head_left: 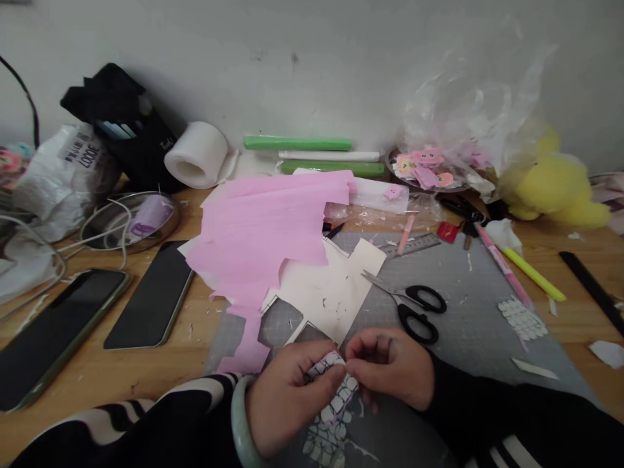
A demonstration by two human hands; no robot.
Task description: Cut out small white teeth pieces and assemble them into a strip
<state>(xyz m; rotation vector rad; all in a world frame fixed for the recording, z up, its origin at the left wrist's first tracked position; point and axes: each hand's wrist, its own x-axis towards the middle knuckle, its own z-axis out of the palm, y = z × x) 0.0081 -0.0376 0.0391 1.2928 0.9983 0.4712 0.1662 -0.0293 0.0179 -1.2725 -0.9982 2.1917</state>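
My left hand (pixel 287 396) grips a small paper cutout (pixel 341 395) with a black-outlined, scale-like pattern and a pink edge, thumb on top. At its upper right edge, the thumb and forefinger of my right hand (pixel 397 367) are pinched together; whether they hold the paper or a scrap is hidden. Below lies another patterned cutout (pixel 324 448) on the grey cutting mat (pixel 468 312). Black-handled scissors (pixel 422 299) rest just beyond my right hand, blades partly apart. Ahead of my left hand, torn-edged pink paper (pixel 263 234) overlaps cream card (pixel 336 286).
Two phones (pixel 151 296) (pixel 63 331) lie at left beside a metal bowl (pixel 168 221). A tissue roll (pixel 197 156) stands behind. At right are a steel ruler (pixel 414 245), a yellow pen (pixel 533 274), a patterned cutout (pixel 522 318) and a yellow plush toy (pixel 556 185).
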